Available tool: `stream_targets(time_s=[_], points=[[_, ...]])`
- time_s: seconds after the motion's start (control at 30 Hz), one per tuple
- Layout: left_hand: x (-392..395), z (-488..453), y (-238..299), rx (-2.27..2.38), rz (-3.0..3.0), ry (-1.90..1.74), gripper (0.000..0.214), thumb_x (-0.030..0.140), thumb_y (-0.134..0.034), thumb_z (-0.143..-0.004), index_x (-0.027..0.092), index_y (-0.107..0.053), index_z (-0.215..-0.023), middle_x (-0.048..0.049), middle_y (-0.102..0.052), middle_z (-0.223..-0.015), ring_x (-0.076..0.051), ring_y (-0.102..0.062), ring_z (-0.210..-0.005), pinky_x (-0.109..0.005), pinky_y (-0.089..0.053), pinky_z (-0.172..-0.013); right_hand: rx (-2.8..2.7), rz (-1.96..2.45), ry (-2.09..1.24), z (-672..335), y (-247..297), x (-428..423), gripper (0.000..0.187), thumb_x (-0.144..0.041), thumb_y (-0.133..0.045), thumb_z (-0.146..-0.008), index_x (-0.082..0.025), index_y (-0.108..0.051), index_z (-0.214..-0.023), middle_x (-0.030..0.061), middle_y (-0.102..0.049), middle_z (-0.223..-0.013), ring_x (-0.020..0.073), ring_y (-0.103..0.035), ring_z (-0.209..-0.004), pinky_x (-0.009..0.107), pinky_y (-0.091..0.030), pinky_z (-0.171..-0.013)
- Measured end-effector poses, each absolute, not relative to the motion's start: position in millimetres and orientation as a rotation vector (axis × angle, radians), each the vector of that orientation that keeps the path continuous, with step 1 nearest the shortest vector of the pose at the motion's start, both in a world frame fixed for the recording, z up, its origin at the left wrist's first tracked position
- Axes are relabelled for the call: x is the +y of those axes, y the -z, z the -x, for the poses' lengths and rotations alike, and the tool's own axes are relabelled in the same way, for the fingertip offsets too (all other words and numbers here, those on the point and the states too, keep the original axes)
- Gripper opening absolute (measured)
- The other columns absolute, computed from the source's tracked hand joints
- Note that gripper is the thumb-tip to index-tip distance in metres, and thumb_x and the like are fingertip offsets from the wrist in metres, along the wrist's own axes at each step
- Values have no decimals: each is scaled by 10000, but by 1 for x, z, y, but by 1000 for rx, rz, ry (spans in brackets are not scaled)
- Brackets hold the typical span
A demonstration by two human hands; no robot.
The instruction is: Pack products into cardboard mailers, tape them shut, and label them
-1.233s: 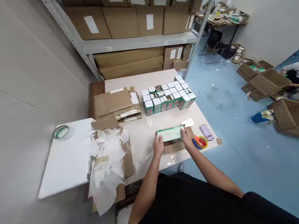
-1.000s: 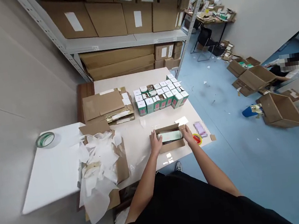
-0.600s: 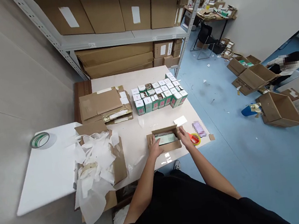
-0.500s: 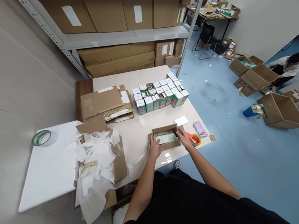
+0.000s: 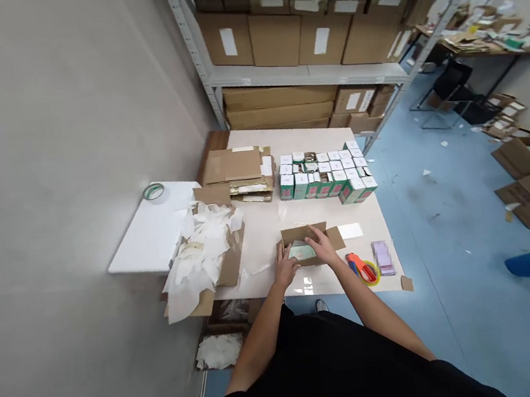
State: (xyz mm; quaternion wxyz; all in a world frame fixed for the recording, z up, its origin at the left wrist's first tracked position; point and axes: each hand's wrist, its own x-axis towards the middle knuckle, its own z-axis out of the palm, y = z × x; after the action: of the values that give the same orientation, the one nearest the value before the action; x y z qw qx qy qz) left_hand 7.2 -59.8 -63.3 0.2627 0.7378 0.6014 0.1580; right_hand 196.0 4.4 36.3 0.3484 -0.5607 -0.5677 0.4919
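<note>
A small open cardboard box (image 5: 290, 234) stands on the table in front of me, with a pale green pack (image 5: 304, 252) lying inside. My left hand (image 5: 285, 269) grips the box's left end, its thumb over the wall beside the pack. My right hand (image 5: 321, 247) reaches over the right side into the box, fingers apart and partly over the pack. The box's right flap (image 5: 335, 238) is folded outward. Just right of it lie a white card (image 5: 350, 231) and a red-orange tape dispenser (image 5: 363, 267) with a yellow ring around its lower end.
Rows of green-and-white cartons (image 5: 324, 181) stand behind the box. Flattened cardboard (image 5: 234, 167) lies at the table's back left. White paper (image 5: 203, 246) overflows a carton at the left, near a tape roll (image 5: 153, 191). A loaded shelf (image 5: 307, 74) rises behind the table.
My right hand has moved from the box's right end over and into the box, and the right flap now shows more. My view has swung left.
</note>
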Motion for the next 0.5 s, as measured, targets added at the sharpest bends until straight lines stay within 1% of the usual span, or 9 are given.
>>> stream_targets(time_s=[0.07,0.13,0.23,0.3,0.37,0.4,0.47,0.5], points=[[-74,-1,56,1688,-1986,-454,92,276,-704,-908,199,-746,-880,-58,-324,-1692,-398,-12,-1608,-644,-297,-1233,-1545,1364,-1326,-183,-44,13,592,-478,-621,-909,-300,-561,-1470,74,-513,-1564,290,-474,-1448,466,-474,-1132],[-91,5,49,1762,-1964,-485,108,293,-705,-910,196,-749,-890,-68,-329,-1688,-395,0,-1609,-637,-291,-1239,-1618,1268,-1374,-167,-48,22,592,-468,-639,-899,-297,-565,-1461,76,-504,-1567,287,-507,-1412,445,-515,-1087],[-118,13,40,1871,-1900,-518,143,310,-687,-923,186,-758,-933,-82,-329,-1685,-386,9,-1610,-625,-269,-1254,-1728,1137,-1438,-135,-47,35,608,-434,-661,-880,-298,-555,-1463,84,-484,-1570,272,-611,-1275,412,-580,-981],[-136,18,35,1933,-1836,-511,153,310,-678,-928,183,-760,-951,-79,-319,-1690,-378,6,-1612,-614,-263,-1261,-1808,1088,-1461,-105,-43,47,634,-402,-669,-867,-302,-537,-1480,87,-459,-1583,251,-659,-1181,400,-592,-953],[-151,24,29,1990,-1753,-484,138,299,-677,-928,190,-759,-948,-66,-309,-1697,-375,-8,-1613,-619,-271,-1256,-1885,1078,-1466,-70,-39,61,670,-367,-681,-849,-286,-525,-1495,98,-439,-1599,238,-677,-1139,399,-572,-999],[-158,27,27,2017,-1712,-470,129,295,-677,-928,194,-757,-941,-59,-304,-1701,-378,-16,-1612,-625,-278,-1250,-1916,1089,-1465,-51,-37,69,698,-352,-692,-835,-266,-516,-1505,112,-423,-1612,247,-672,-1156,402,-558,-1025],[-167,33,22,2064,-1655,-462,117,287,-674,-929,198,-751,-921,-45,-294,-1707,-386,-28,-1610,-633,-282,-1246,-1956,1127,-1455,-14,-33,87,801,-322,-730,-791,-218,-469,-1541,137,-403,-1633,284,-618,-1271,412,-516,-1085],[-170,37,20,2081,-1643,-469,118,285,-671,-930,199,-749,-912,-40,-291,-1708,-389,-30,-1610,-632,-274,-1251,-1958,1170,-1437,2,-31,95,856,-318,-752,-767,-204,-442,-1557,142,-424,-1623,299,-580,-1326,420,-491,-1113]])
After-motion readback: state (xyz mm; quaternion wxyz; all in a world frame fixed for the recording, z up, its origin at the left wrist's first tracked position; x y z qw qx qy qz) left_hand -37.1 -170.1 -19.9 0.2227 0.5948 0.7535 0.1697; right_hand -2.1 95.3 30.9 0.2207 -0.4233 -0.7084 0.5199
